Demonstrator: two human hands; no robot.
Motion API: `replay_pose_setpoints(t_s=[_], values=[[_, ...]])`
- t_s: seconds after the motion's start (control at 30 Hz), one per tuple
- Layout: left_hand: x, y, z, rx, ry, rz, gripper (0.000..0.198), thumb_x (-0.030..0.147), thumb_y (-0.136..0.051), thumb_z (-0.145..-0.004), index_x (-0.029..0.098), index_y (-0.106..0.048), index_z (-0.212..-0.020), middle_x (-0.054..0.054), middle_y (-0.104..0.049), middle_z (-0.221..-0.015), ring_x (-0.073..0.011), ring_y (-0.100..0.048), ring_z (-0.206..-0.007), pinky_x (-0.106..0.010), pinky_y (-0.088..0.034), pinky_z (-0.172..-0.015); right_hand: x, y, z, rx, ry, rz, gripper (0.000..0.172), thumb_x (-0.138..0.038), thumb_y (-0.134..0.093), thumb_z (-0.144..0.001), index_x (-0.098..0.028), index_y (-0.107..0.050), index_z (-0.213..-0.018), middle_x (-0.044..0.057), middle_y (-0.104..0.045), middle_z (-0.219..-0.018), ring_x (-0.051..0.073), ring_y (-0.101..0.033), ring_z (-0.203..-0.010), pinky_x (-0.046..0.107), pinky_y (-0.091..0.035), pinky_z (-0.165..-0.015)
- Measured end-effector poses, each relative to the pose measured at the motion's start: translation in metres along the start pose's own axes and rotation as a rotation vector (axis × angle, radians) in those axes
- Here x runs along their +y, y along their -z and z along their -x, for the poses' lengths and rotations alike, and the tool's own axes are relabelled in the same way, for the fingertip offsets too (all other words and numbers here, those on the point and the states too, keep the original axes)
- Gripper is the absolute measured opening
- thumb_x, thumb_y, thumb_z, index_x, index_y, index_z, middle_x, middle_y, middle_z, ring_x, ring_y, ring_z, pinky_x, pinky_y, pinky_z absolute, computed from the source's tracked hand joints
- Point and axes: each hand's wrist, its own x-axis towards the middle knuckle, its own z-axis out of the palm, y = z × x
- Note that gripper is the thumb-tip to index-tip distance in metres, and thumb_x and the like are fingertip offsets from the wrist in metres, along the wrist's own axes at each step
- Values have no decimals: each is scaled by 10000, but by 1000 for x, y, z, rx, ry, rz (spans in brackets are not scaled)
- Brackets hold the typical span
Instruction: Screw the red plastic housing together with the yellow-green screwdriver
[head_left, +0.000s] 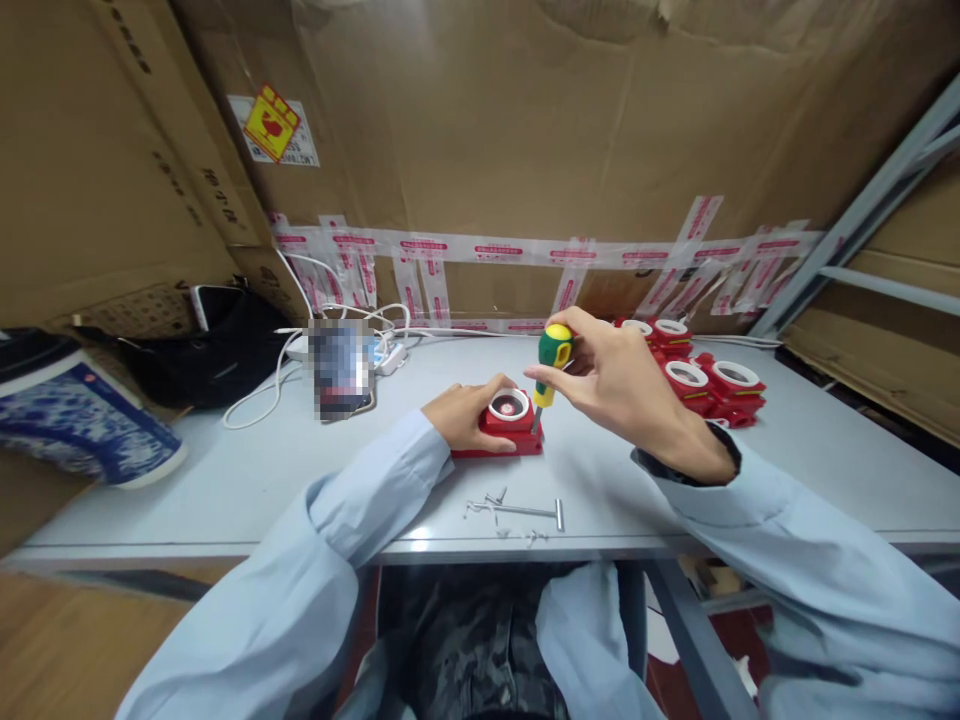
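Observation:
A red box-shaped housing with a white ring round its dark window (517, 440) rests on the grey table. My left hand (469, 415) grips it from the left, fingers over the back and thumb along the front. In my right hand (611, 375) is a green-and-yellow screwdriver (553, 350), held upright between thumb and fingers. Its tip meets the housing's right front corner; a screw there is too small to make out. Nearer the table edge lie a metal T-shaped tool (525, 511) and several small screws (496, 497).
Several more red housings (712, 390) stand at the right. A phone (341, 370), white cables (277, 390), a black bag (202, 345) and a blue-and-white cup (90, 420) are at the left. Large cardboard boxes (480, 130) wall the back; a metal frame (862, 200) rises at the right.

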Motion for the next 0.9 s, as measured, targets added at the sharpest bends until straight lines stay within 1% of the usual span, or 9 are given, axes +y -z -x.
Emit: replay_pose_setpoints(t_s=[0.1, 0.2, 0.33, 0.4, 0.5, 0.6, 0.67, 0.8, 0.9], values=[[0, -1, -1, 7, 11, 1, 712, 574, -653, -713, 237, -354, -1264, -73, -678, -1070, -307, -654, -974, -358, -448, -809, -2, -4, -2, 39, -28, 93, 253, -340, -675, -761, -198, -523, -905, -3, -599, -650, 155, -550, -535, 268, -372, -537], [0, -3, -4, 39, 40, 13, 722, 595, -636, -718, 230, -351, -1272, -86, -666, -1106, -316, -641, -997, -384, -452, -833, 1, -8, -8, 54, -36, 140, 245, -339, -660, -779, -200, -515, -919, 7, -608, -640, 175, -570, -545, 270, -371, -548], [-4, -6, -5, 102, 61, 78, 786, 600, -600, -752, 220, -280, -1361, -112, -621, -1191, -308, -612, -1067, -409, -457, -869, 9, -14, -20, 50, -57, 217, 241, -326, -639, -801, -185, -524, -959, 31, -634, -662, 189, -580, -553, 274, -363, -551], [-6, -5, -3, 108, 48, 107, 820, 572, -596, -765, 218, -232, -1409, -137, -568, -1266, -308, -588, -1105, -433, -447, -904, 14, -17, -27, 63, -53, 266, 240, -331, -637, -803, -182, -535, -960, 39, -644, -676, 190, -574, -557, 277, -356, -558], [-7, -3, 2, 67, 47, 127, 894, 476, -645, -738, 212, -179, -1453, -168, -490, -1346, -311, -575, -1110, -459, -428, -946, 24, -20, -40, 73, -38, 268, 241, -316, -644, -796, -191, -542, -975, 32, -646, -691, 181, -562, -572, 275, -354, -574], [-7, 1, 7, 32, 44, 191, 968, 393, -685, -699, 208, -134, -1473, -164, -453, -1378, -300, -560, -1133, -441, -423, -978, 35, -18, -52, 14, -7, 185, 256, -282, -644, -786, -200, -536, -1004, 14, -636, -726, 160, -540, -588, 269, -367, -596], [-8, 3, 8, 21, 7, 256, 980, 399, -696, -692, 195, -141, -1473, -157, -432, -1395, -295, -511, -1204, -427, -398, -1023, 41, -13, -59, -50, 34, 132, 256, -263, -636, -778, -198, -531, -1004, 11, -623, -767, 152, -532, -624, 268, -376, -620], [-17, 4, 6, 52, -31, 262, 1016, 483, -720, -668, 167, -182, -1469, -174, -333, -1450, -305, -373, -1330, -443, -286, -1119, 47, -3, -70, -205, 138, 39, 231, -236, -593, -779, -185, -529, -995, 19, -603, -862, 144, -523, -713, 266, -391, -669], [-24, 4, 2, 73, -96, 277, 1034, 490, -741, -655, 189, -181, -1471, -152, -232, -1519, -304, -243, -1403, -451, -190, -1162, 47, -2, -72, -262, 168, -6, 236, -235, -565, -781, -180, -534, -1009, 22, -595, -885, 144, -517, -739, 274, -395, -688]])
